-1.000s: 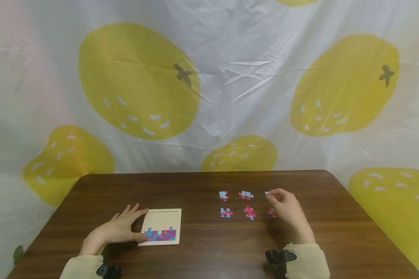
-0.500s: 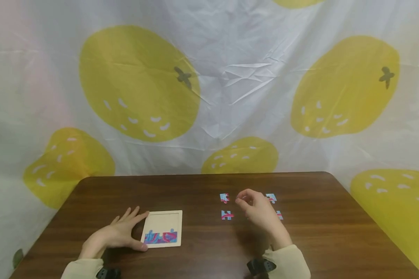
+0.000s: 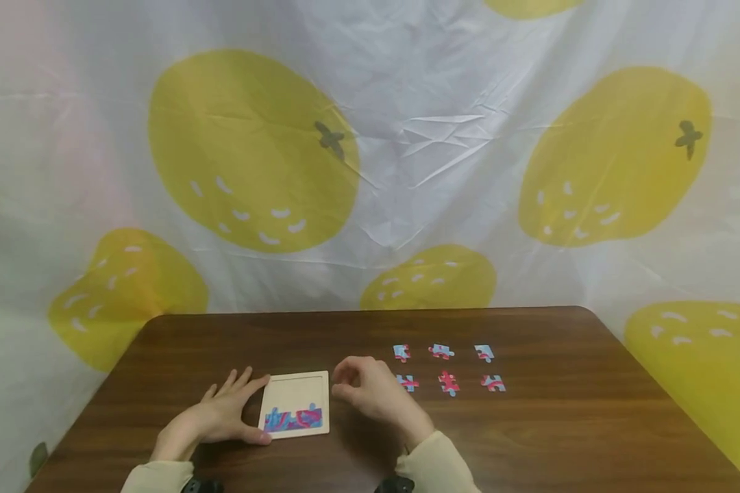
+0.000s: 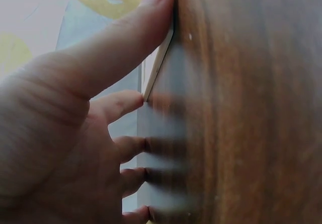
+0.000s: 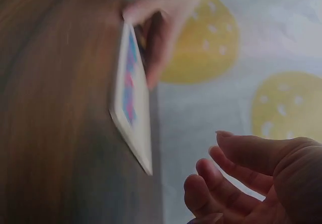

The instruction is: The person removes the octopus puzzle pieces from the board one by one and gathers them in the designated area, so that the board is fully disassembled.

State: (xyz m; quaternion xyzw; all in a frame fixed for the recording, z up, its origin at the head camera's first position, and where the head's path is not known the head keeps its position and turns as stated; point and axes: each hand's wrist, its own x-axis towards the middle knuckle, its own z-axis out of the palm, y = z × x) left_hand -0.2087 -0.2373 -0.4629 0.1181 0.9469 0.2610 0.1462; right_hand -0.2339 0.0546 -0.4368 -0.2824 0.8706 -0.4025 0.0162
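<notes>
My left hand lies spread at the left side of a pale wooden puzzle tray. Its thumb touches the near left corner and its index finger the far left corner, with the other fingertips down on the table. Joined blue, pink and purple puzzle pieces fill the near part of the tray. Just right of the tray hovers my right hand, its fingers loosely bent. In the right wrist view its thumb and fingertips stand apart, with nothing visible between them.
Several loose puzzle pieces lie in two rows right of centre, among them a pink one and a light blue one. The right hand partly covers the nearest left piece. Behind the brown table hangs a fruit-print cloth.
My right hand has moved left from the far right loose piece, across the rows, to beside the tray. The loose pieces stay on the table. My left hand remains at the tray.
</notes>
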